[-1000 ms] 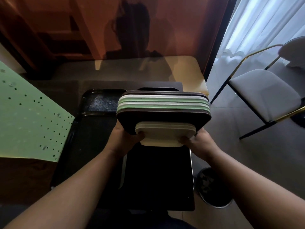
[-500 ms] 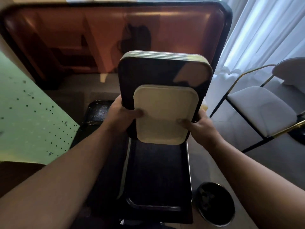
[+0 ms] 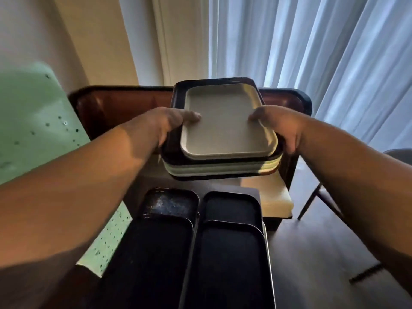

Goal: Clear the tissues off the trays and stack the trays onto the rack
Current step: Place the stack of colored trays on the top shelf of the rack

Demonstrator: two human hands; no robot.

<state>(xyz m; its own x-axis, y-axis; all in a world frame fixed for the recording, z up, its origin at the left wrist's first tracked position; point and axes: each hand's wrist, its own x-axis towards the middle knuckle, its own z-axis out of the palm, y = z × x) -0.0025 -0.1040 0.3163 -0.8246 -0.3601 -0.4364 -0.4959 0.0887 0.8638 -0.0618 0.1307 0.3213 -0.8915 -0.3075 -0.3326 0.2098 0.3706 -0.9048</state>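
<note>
I hold a stack of trays [image 3: 223, 168] raised in front of me, roughly level. A small cream tray [image 3: 225, 123] lies on top, over a dark tray and several pale green and white ones. My left hand [image 3: 169, 121] grips the stack's left side with the thumb on the cream tray. My right hand [image 3: 278, 126] grips its right side the same way. Below the stack, black trays [image 3: 229, 253] lie in two rows on the rack [image 3: 266, 246]. No tissues are visible.
A green perforated panel [image 3: 33, 121] stands at the left. A brown glossy table [image 3: 111, 108] with a cream seat [image 3: 274, 197] beside it lies behind the stack. Pale curtains [image 3: 312, 52] hang at the back right. A chair [image 3: 396, 157] and dark floor sit to the right.
The stack was tilted up on end half a second ago; it now lies nearly flat and higher. My view has swung upward toward the curtains, and the bin has left the frame.
</note>
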